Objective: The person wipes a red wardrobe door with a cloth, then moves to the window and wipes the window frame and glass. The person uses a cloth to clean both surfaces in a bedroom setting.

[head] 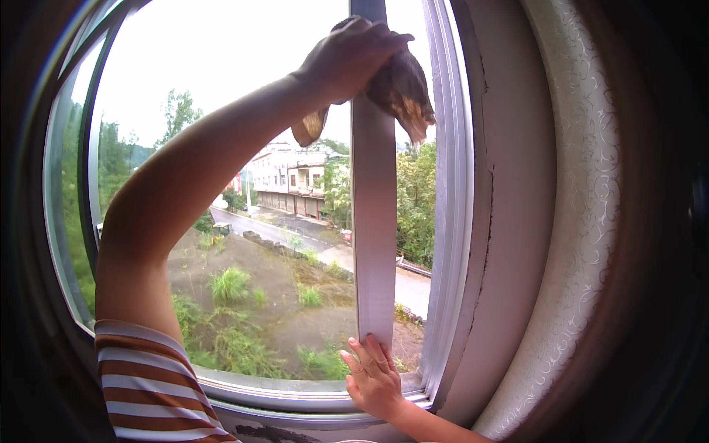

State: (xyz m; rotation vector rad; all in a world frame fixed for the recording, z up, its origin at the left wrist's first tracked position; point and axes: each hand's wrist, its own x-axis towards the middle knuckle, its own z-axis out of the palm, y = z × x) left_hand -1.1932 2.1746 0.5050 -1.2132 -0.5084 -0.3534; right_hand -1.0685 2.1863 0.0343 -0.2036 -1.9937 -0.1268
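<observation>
High up, my left hand (354, 58) grips a dark brown cloth (400, 83) around the upper part of an upright metal window-frame bar (375, 221). One end of the cloth hangs to the right of the bar; a lighter flap shows on the left, below my wrist. Lower down, my right hand (376, 376) lies against the foot of the same bar, fingers spread and nothing held. Its fingertips touch the bar just above the bottom window track (288, 400). My left arm, in a brown and white striped sleeve (152, 387), reaches across the window.
The right window jamb (451, 183) stands beside the bar, with patterned wallpaper (587, 166) farther right. A dark-framed glass pane (69, 210) is at the left. Outside lie weedy ground (243, 310), a road (266, 227) and a pale building (293, 177).
</observation>
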